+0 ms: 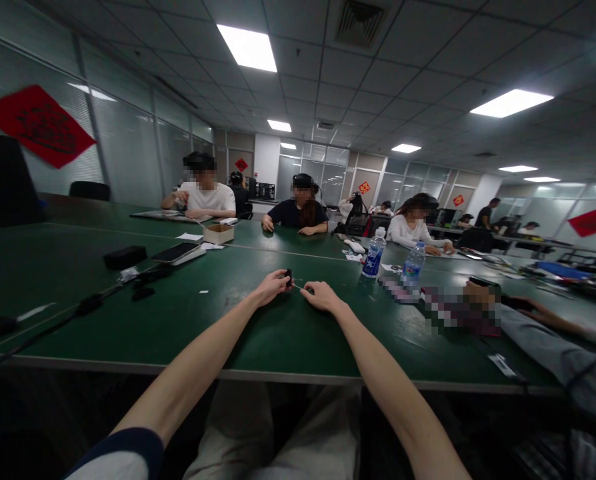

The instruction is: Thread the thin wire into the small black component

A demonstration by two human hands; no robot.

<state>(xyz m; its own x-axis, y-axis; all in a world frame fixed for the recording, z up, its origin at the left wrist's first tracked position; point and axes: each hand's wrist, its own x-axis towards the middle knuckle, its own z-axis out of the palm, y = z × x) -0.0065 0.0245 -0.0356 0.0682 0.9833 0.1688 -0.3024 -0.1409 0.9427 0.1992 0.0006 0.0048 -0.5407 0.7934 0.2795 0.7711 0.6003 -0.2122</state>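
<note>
My left hand (272,288) is closed, its thumb and fingers pinching a small black object (289,277) just above the green table (258,340). What kind of object it is cannot be made out. My right hand (322,296) is curled a little to the right, also over the table. From its fingertips a thin, pale shaft (297,287) points left toward the black object. The rest of that thin tool is hidden in the fingers, and I cannot tell whether its tip touches the black object.
Two plastic bottles (373,253) stand to the right, near a person's sleeve (543,340). On the left lie a black case (125,257), a tablet (174,251), cables and an open cardboard box (219,233). Several people sit across the table. The near table edge (288,377) runs below my forearms.
</note>
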